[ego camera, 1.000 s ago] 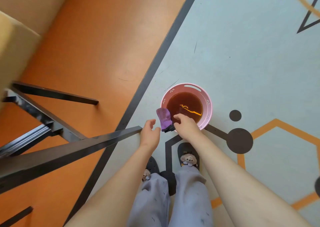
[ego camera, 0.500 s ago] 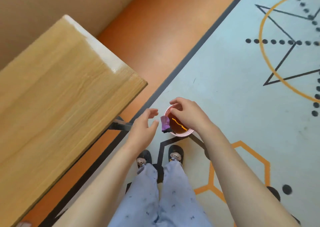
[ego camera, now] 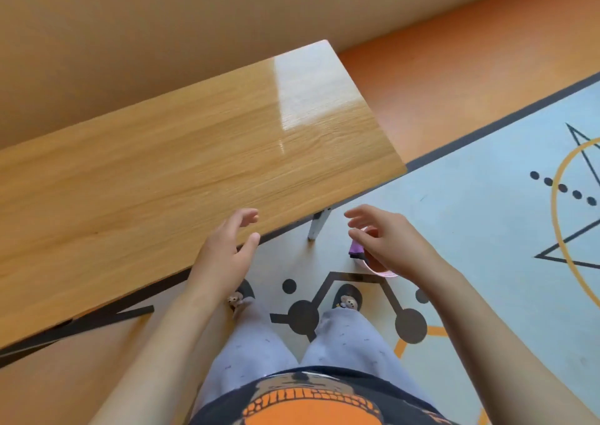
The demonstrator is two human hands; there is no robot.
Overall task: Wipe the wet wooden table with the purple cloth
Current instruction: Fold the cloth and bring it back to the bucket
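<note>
Purple cloth (ego camera: pixel 356 248): draped over the rim of the pink bucket (ego camera: pixel 386 273), on the side facing the wooden surface (ego camera: pixel 194 151). It hangs down the bucket wall, long axis roughly vertical. The bucket stands on the floor with brownish liquid inside.

Right hand (ego camera: pixel 386 239): in line above the bucket, covering most of it from this view. Fingers loose and spread, grip empty. The cloth shows just below the fingertips. The hand looks to be well above it, though the height gap is hard to read.

Left hand (ego camera: pixel 227 252): off to the surface side of the bucket, over the surface's near edge. Fingers loosely open, grip empty.

Judgement: the right hand is the nearer one. The cloth lies below it and slightly toward the surface, so the reach is downward to pinch the fold at the rim.

The end of the surface beyond the bucket shows a sheen; I cannot tell whether it is water or glare.
</note>
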